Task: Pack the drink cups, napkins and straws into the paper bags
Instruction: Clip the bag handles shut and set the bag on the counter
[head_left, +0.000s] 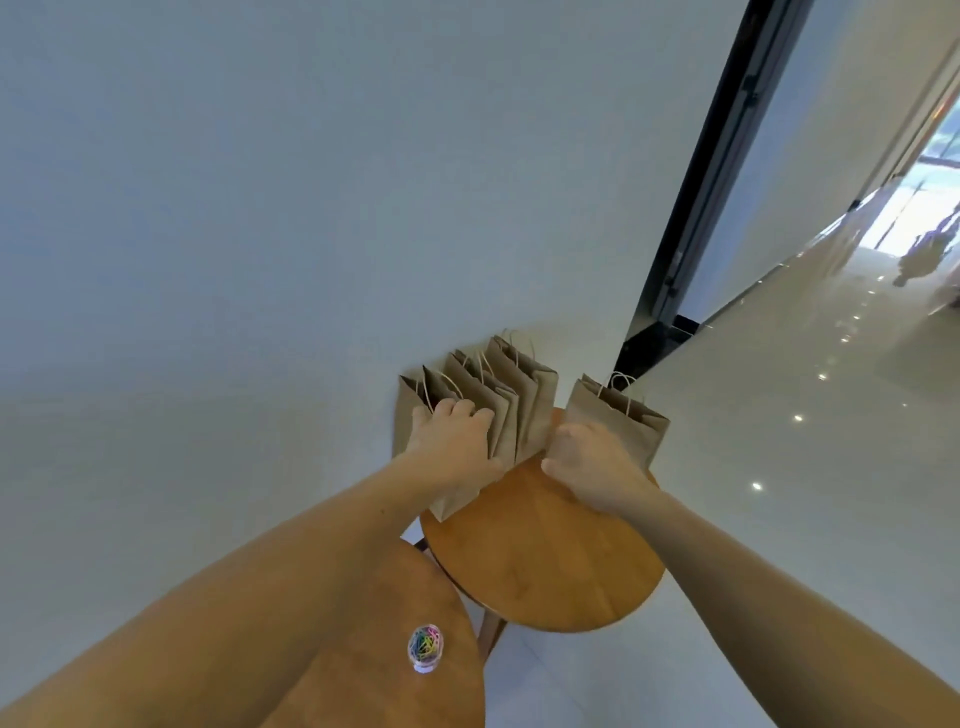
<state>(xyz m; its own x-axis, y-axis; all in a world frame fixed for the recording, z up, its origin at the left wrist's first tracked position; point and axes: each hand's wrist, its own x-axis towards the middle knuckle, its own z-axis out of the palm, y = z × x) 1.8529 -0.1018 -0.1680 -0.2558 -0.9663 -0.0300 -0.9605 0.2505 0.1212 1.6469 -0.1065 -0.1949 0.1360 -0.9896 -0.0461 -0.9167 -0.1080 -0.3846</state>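
We see the left hand (457, 439) curled round a bunch of folded paper bags (514, 400) just above the frame's centre. The right hand (592, 460) grips a single paper bag (623, 421) to the right of them, apart from the bunch. Both lots stand at the far edge of a round wooden tabletop (545, 561). At lower left a second tabletop (447, 696) carries a small jar of coloured clips (426, 647).
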